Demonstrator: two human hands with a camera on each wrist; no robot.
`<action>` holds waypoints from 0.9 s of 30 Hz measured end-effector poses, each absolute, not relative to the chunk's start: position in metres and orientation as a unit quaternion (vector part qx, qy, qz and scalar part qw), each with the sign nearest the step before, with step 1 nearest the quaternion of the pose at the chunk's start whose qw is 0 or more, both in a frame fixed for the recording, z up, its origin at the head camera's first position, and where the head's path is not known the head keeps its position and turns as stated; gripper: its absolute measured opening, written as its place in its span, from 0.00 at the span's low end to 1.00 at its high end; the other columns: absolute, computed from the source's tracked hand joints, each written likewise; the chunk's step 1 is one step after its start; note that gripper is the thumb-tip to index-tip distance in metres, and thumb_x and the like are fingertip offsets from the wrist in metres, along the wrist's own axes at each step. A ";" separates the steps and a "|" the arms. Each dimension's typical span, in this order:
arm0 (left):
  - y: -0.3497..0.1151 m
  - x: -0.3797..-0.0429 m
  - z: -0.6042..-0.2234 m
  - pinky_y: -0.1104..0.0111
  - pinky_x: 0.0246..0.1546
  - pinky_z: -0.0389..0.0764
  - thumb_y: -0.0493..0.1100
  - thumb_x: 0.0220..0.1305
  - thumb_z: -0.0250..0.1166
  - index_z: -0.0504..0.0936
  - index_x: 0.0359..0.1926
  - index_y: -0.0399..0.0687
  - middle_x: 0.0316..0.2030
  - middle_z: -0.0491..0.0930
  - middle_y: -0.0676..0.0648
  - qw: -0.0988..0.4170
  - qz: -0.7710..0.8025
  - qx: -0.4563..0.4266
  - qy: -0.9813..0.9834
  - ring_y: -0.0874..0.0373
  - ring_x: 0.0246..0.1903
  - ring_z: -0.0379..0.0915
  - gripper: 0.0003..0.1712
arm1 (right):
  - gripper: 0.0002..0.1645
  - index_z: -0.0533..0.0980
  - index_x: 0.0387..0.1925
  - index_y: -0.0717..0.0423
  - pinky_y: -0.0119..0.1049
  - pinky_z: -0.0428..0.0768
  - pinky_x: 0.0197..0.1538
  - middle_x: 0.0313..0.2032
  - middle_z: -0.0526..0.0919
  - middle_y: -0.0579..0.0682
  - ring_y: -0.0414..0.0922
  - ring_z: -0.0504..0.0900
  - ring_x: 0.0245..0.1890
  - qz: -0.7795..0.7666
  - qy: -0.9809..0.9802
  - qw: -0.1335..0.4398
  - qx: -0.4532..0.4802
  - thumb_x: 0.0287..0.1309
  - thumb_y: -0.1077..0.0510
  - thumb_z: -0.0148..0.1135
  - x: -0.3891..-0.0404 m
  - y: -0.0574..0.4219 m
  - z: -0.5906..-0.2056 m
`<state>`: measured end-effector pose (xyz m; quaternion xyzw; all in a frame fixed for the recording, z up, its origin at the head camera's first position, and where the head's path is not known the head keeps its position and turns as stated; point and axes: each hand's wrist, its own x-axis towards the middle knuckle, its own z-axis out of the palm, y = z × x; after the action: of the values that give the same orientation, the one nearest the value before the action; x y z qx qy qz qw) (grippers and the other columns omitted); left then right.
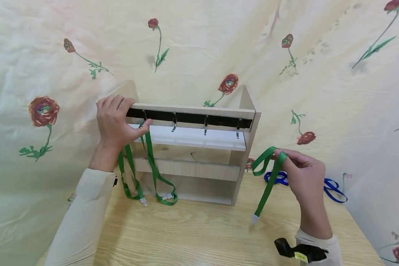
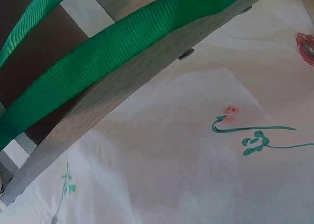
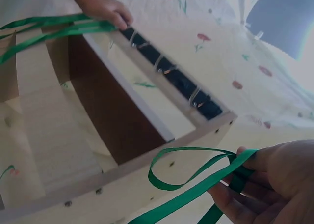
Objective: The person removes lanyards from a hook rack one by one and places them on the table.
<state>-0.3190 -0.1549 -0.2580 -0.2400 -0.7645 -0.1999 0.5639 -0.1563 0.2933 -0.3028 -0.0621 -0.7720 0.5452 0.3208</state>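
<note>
A small wooden shelf (image 1: 186, 169) stands on the table, with metal hooks along a black strip (image 1: 189, 118) on its top rail. At the rail's left end, my left hand (image 1: 114, 118) grips the shelf, its thumb in front beside a hook. Two green lanyards hang at that end, the outer one (image 1: 130, 170) below the hand and the other (image 1: 151, 159) from the leftmost visible hook. The outer one's upper end is hidden by my hand. To the shelf's right, my right hand (image 1: 304, 177) pinches another green lanyard (image 3: 196, 189), a loop of it sticking out leftward.
Blue lanyards (image 1: 334, 190) lie on the wooden table (image 1: 186, 236) behind my right hand. Three bare hooks (image 1: 206, 125) show along the middle and right of the rail. A flowered cloth (image 1: 193, 48) covers the wall behind.
</note>
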 end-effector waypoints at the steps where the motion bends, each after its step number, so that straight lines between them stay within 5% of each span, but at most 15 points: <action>1: -0.155 -0.319 -0.258 0.41 0.53 0.69 0.72 0.52 0.61 0.80 0.39 0.37 0.32 0.78 0.36 0.564 -0.200 -0.240 -0.765 0.34 0.40 0.73 0.40 | 0.17 0.90 0.48 0.57 0.22 0.83 0.41 0.31 0.92 0.32 0.32 0.90 0.34 0.546 -0.772 0.318 -0.068 0.65 0.50 0.72 -0.161 0.296 -0.302; 10: -0.154 -0.319 -0.256 0.41 0.53 0.69 0.72 0.52 0.61 0.80 0.39 0.37 0.32 0.78 0.36 0.563 -0.200 -0.241 -0.765 0.35 0.39 0.73 0.40 | 0.20 0.89 0.51 0.57 0.24 0.82 0.34 0.28 0.90 0.26 0.32 0.87 0.26 0.540 -0.776 0.320 -0.063 0.67 0.47 0.70 -0.202 0.313 -0.302; 16: -0.154 -0.319 -0.257 0.41 0.53 0.69 0.73 0.52 0.61 0.80 0.40 0.37 0.32 0.78 0.36 0.566 -0.197 -0.242 -0.763 0.34 0.39 0.73 0.40 | 0.21 0.88 0.51 0.60 0.25 0.81 0.28 0.24 0.89 0.28 0.35 0.84 0.17 0.550 -0.769 0.321 -0.061 0.67 0.49 0.70 -0.239 0.326 -0.308; 23: -0.153 -0.319 -0.257 0.42 0.53 0.70 0.72 0.51 0.61 0.81 0.41 0.37 0.34 0.80 0.36 0.567 -0.197 -0.243 -0.762 0.35 0.40 0.74 0.40 | 0.19 0.87 0.51 0.63 0.28 0.84 0.24 0.24 0.91 0.38 0.35 0.86 0.18 0.605 -0.723 0.329 -0.048 0.67 0.53 0.70 -0.275 0.339 -0.322; 27: -0.155 -0.317 -0.257 0.42 0.53 0.70 0.72 0.52 0.61 0.81 0.40 0.37 0.33 0.80 0.36 0.565 -0.199 -0.242 -0.763 0.34 0.40 0.74 0.40 | 0.19 0.87 0.50 0.65 0.28 0.82 0.22 0.22 0.89 0.33 0.35 0.85 0.16 0.602 -0.716 0.352 -0.037 0.68 0.53 0.70 -0.295 0.341 -0.329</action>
<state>-0.3170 -0.1551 -0.2574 -0.2417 -0.7631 -0.1989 0.5654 -0.2948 0.3406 -0.3286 -0.0366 -0.7159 0.6021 0.3515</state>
